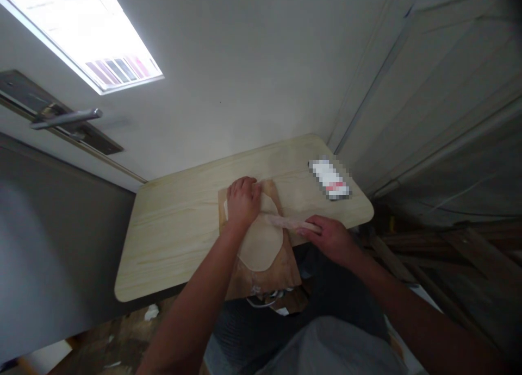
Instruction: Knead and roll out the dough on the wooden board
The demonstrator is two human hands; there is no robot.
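A flat, rounded sheet of dough lies on a brown wooden board. My left hand rests palm down at the dough's far left part, its fingers stretched toward the board's far edge. The contact under its fingertips is hidden. In my right hand is one end of a thin, pale rolling pin. Its other end reaches leftward over the dough, close to my left hand. The board juts past the near edge of the table.
The pale wood-grain table carries a pixelated phone-like object at its right end. Behind it stands a white door with a metal handle. A grey panel closes the left side; wooden beams lie at right.
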